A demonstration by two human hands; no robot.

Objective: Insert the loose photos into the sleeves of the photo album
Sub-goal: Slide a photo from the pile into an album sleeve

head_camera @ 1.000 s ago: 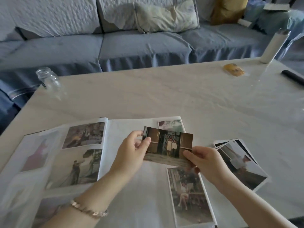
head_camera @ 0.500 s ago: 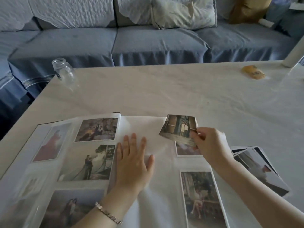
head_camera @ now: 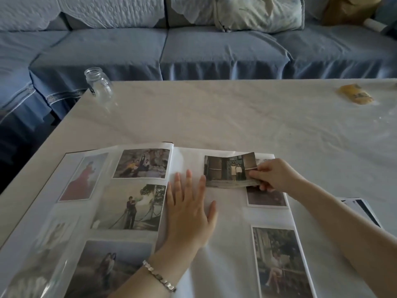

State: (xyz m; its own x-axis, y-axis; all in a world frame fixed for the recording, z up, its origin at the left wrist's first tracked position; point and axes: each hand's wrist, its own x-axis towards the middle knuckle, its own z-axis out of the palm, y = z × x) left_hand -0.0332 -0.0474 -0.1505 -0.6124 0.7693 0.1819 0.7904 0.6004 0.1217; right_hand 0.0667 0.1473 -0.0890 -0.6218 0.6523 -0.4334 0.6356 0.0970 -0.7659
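The photo album [head_camera: 189,155] lies open on the table, several photos in the sleeves of both pages. My left hand [head_camera: 189,209] rests flat, fingers spread, on the right page near the spine. My right hand [head_camera: 272,175] pinches the right end of a brown loose photo [head_camera: 227,171] of two people at a doorway, held low over the top of the right page. Its right part bends upward. A stack of loose photos [head_camera: 361,211] shows at the right, partly hidden behind my right forearm.
A glass jar [head_camera: 98,86] stands at the table's far left corner. A yellow packet [head_camera: 355,96] lies at the far right. A blue sofa [head_camera: 214,48] with cushions runs behind the white table [head_camera: 236,117].
My left hand let go of the photo and laid itself flat on the right page. My right hand carried the photo up and flattened it over the page's top area.
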